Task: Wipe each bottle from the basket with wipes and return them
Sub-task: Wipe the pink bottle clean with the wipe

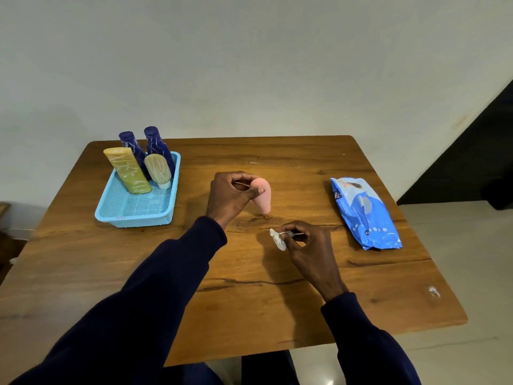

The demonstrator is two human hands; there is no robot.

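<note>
My left hand (230, 195) grips a pink bottle (263, 197) near the middle of the wooden table, its narrow end touching the tabletop. My right hand (302, 240), nearer to me and to the right, pinches a crumpled white wipe (277, 238) just above the wood. The light blue mesh basket (163, 215) stands at the far left and holds two dark blue bottles (159, 147), a yellow tube (126, 169) and a pale beige bottle (157, 169), all leaning upright at its back.
A blue pack of wipes (365, 212) lies flat on the right side of the table (249, 301). The table's right edge drops to a pale floor. A light wall runs behind the table.
</note>
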